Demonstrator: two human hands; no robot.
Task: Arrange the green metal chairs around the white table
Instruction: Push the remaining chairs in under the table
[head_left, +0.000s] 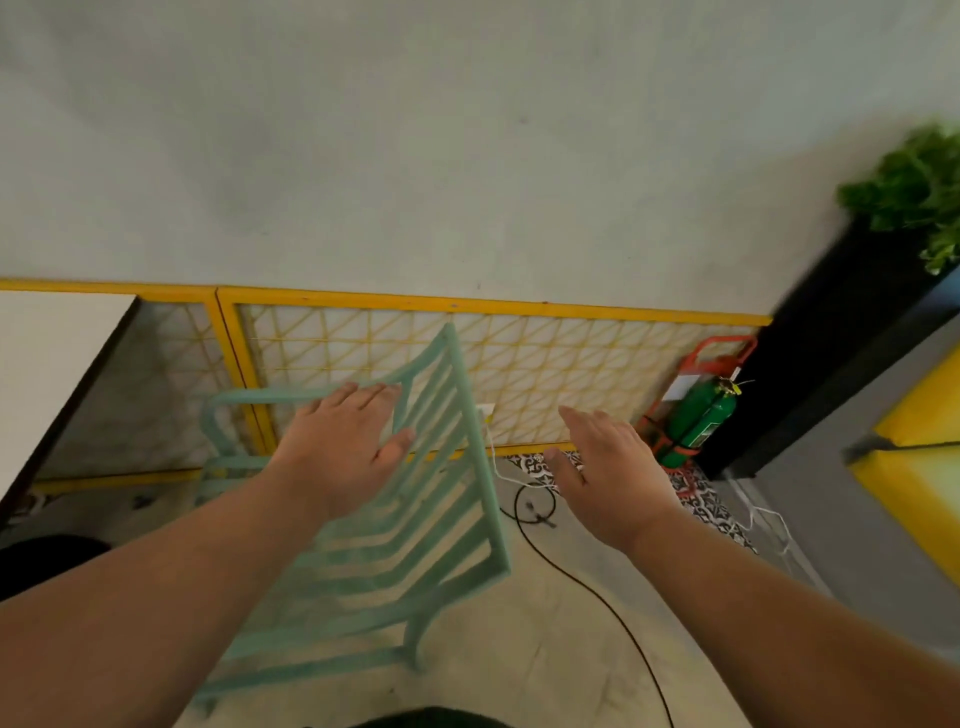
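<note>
Grey wall (415, 156) and yellow lattice (571, 364) back a concrete floor (545, 649); table (47, 353) at 9 o'clock. Chair (405, 561) stands central, its length running 7 to 1 o'clock. Left hand (343, 447) lies flat on its top; right hand (608, 467) is spread, empty.

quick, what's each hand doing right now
left hand: open, flat at the green chair back, gripping nothing
right hand: open, holding nothing

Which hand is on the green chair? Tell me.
The left hand: its straight fingers lie on the back of the green chair. The right hand hangs open beside it, touching nothing.
</note>
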